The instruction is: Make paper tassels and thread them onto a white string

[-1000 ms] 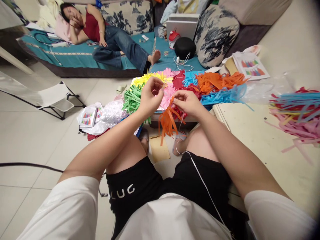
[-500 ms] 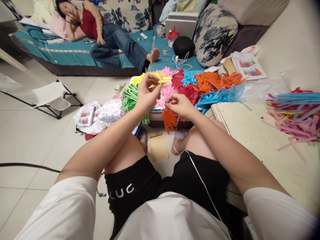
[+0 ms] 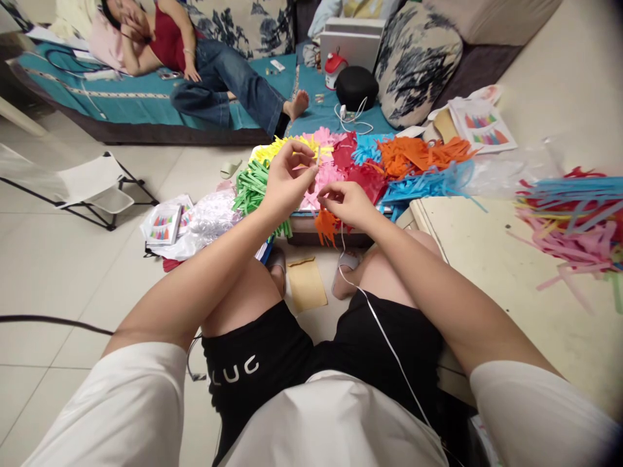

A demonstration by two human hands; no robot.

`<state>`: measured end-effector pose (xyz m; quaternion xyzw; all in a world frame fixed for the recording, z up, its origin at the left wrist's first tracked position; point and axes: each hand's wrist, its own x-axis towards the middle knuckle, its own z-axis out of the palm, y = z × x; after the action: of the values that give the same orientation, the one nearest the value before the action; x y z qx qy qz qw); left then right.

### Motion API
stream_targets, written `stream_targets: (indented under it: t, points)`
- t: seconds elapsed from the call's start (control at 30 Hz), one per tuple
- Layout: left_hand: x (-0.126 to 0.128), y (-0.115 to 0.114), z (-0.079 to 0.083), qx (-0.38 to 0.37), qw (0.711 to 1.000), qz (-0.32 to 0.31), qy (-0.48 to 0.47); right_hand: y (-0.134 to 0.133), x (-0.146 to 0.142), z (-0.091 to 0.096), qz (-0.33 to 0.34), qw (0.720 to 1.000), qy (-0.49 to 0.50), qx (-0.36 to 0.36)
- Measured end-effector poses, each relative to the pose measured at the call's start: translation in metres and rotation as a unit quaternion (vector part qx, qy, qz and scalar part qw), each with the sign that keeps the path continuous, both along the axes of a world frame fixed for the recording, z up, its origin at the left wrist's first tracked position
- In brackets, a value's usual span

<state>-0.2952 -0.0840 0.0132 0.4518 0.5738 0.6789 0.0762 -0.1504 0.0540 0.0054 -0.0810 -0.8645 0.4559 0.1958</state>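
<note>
My left hand (image 3: 292,174) is raised over the near side of the tassel pile, thumb and fingers pinched on a thin pale strip (image 3: 318,157) that points upward. Just to its right, my right hand (image 3: 349,202) is closed in a pinch on a white string (image 3: 381,319). From there the string drops past my knee and crosses my lap to the lower right. Below my right hand hangs an orange paper tassel (image 3: 326,226); whether it is attached to the string I cannot tell. Pink paper tassels (image 3: 328,174) lie behind both hands.
Green (image 3: 252,188), yellow, red, blue and orange (image 3: 423,159) fringes cover the low table ahead. More paper strips (image 3: 574,217) lie on the cream cabinet (image 3: 467,259) at right. A person (image 3: 233,78) lies on the teal sofa. A folding stool (image 3: 97,181) stands left.
Both hands stay close together, with my right hand shifted slightly left. The orange tassel beneath it sits a little higher. The whole view has tilted slightly.
</note>
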Motion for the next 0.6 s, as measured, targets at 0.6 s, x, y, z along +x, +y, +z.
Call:
stream_targets:
  t: [0.6]
  points:
    - [-0.028,-0.025,0.041,0.059,0.990,0.027,-0.124,-0.080,0.001,-0.050,0.296,0.807,-0.402,0.315]
